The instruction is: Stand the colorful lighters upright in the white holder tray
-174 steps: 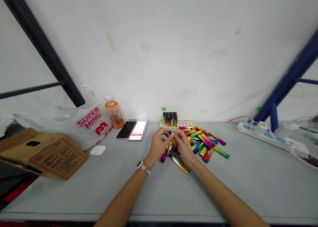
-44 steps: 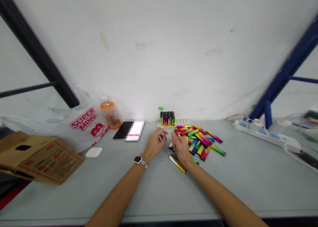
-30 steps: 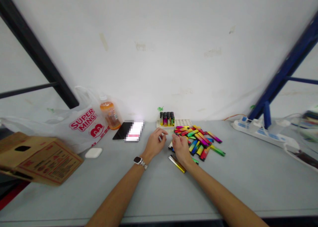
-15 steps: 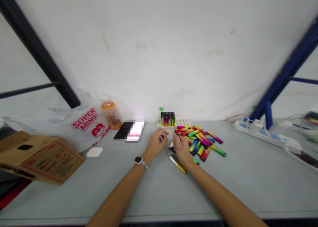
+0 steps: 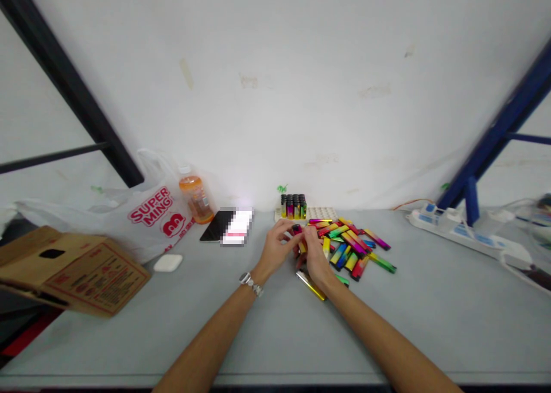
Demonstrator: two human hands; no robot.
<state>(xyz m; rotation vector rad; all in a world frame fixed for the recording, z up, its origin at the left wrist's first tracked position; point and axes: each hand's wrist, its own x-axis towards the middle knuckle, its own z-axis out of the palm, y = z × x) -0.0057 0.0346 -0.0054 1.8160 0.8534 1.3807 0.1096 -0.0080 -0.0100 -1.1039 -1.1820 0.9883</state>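
My left hand point(image 5: 278, 246) and my right hand point(image 5: 315, 255) meet over the table. Between them is a lighter point(image 5: 297, 229) with a dark top, its colourful body partly covered by fingers; both hands are closed on it. Just behind, several lighters point(image 5: 293, 207) stand upright in rows at the left part of a pale tray with holes point(image 5: 325, 213). To the right of my right hand lies a loose pile of rainbow-coloured lighters point(image 5: 350, 246). A silver-and-gold lighter point(image 5: 312, 286) lies apart in front of the pile, beside my right wrist.
At left are a cardboard box point(image 5: 92, 275), a white plastic bag point(image 5: 142, 224), an orange drink bottle point(image 5: 196, 198) and a white case point(image 5: 168, 263). A dark tablet-like device point(image 5: 214, 226) lies left of the tray. A power strip point(image 5: 469, 238) runs along the right.
My hands have come together, and a lighter now shows between them; before, they were apart with the fingers curled. The view has shifted slightly.
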